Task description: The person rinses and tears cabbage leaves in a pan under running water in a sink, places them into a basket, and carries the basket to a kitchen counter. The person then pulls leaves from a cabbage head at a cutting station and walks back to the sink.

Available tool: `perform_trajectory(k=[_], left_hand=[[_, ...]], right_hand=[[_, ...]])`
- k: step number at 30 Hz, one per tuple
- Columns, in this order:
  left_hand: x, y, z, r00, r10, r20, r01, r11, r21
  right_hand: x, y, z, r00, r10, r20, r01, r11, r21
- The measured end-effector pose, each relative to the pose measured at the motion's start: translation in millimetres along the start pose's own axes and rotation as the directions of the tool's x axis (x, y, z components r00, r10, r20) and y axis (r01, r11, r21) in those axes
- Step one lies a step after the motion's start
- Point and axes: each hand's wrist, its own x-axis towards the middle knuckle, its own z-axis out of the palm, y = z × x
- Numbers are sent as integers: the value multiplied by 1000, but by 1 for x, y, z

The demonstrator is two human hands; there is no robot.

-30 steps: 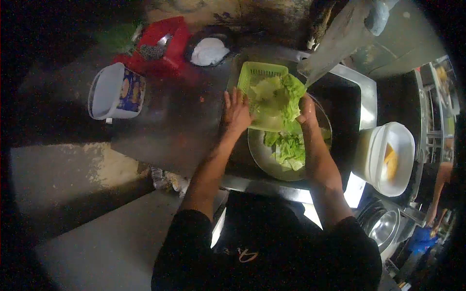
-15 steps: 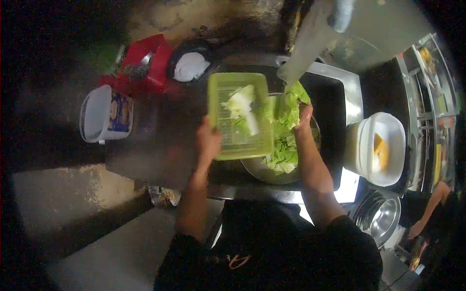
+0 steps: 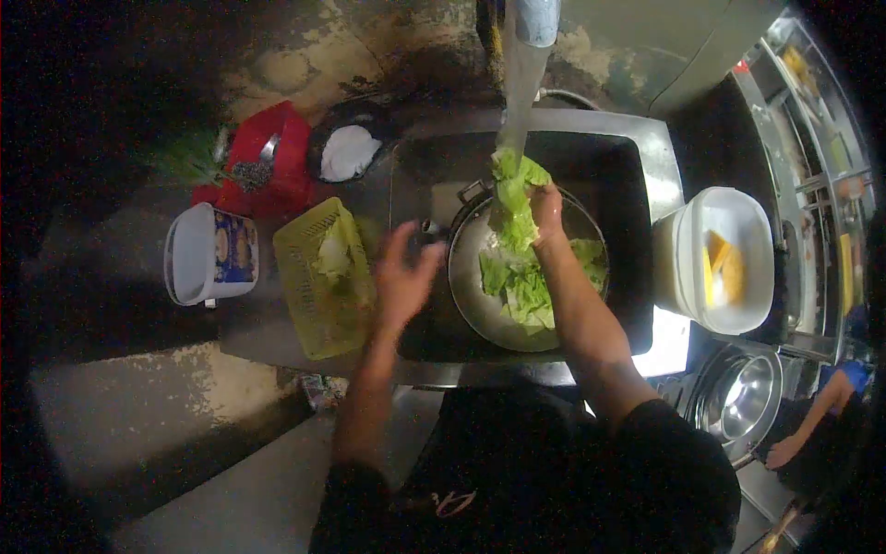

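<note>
Over a round metal pan (image 3: 475, 277) in the dark sink, my right hand (image 3: 548, 214) holds a bunch of green lettuce (image 3: 517, 208) under the clear sleeve hanging from the tap. More lettuce leaves (image 3: 531, 297) lie in the pan. My left hand (image 3: 402, 277) has its fingers spread and holds nothing, between the pan and a yellow-green basket (image 3: 309, 295). The basket rests on the counter left of the sink, with a few pale leaves (image 3: 334, 254) inside.
A white tub (image 3: 189, 254) and a red container (image 3: 286, 152) stand at left, near a white bag (image 3: 350, 153). Right of the sink are a white bin (image 3: 752, 231) with yellow pieces and metal bowls (image 3: 743, 397). A co-worker's arm (image 3: 808, 429) shows at lower right.
The basket has moved left from over the pan and sink edge onto the counter, and my left hand has let go of it. My right hand still holds lettuce, now nearer the pan's middle.
</note>
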Motion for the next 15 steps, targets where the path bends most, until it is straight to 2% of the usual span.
perform_trajectory(k=[1,2,3,4,5,6,7,9,10,11,12,13,14,15], left_hand=[[14,16,35,875,-324,359,438,847,-302],[26,10,75,799,-294,524,584,586,-561],[38,5,115,696,-254,672,718,227,-658],[46,7,133,697,-154,700,716,99,-691],[55,9,152,691,-53,721,721,-33,-693],[59,10,165,722,-3,692,691,53,-721],[64,15,174,745,51,665,655,135,-744],[84,20,182,629,91,772,772,45,-634],[95,24,181,564,113,818,823,5,-568],[105,29,180,545,139,827,836,-12,-549],[112,35,181,556,93,826,826,54,-561],[119,40,182,568,46,822,813,122,-569],[121,45,182,583,-1,812,798,191,-572],[121,43,187,657,-14,754,706,361,-609]], right_hand=[[-2,1,2,999,-5,-35,3,999,-41],[-7,2,4,994,-9,-111,0,997,-77],[-14,3,5,982,-19,-187,-3,994,-113],[-22,3,5,965,-32,-260,-7,989,-146],[-35,-9,-20,980,11,-196,-68,956,-284],[-48,-20,-17,981,-55,-185,-77,769,-635],[-65,-33,-4,981,-111,-159,-91,460,-883],[-85,-34,-19,982,-47,-182,-81,767,-637],[-91,-37,-26,988,-50,-145,-95,548,-831],[-97,-41,-33,993,-41,-113,-98,282,-954],[-102,-43,-40,996,-20,-91,-91,-5,-996],[-102,-39,-50,963,55,-262,-259,-53,-964],[-105,-36,-59,972,-61,-228,-227,27,-974],[-105,-33,-61,964,-178,-196,-180,99,-979]])
